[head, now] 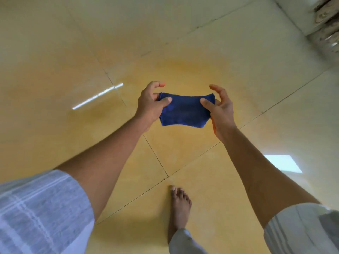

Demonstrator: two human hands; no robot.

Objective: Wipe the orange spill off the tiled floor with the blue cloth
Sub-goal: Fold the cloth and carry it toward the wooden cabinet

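Here both hands, left (149,105) and right (221,110), grip pinched on blue cloth (185,111) above floor (55,52).

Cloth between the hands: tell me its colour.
The cloth is plain dark blue, seen clearly in the head view.

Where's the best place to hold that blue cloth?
By its two short ends, one from each side. The blue cloth is a folded strip hanging between the left hand and right hand, each pinching an upper corner with thumb in front.
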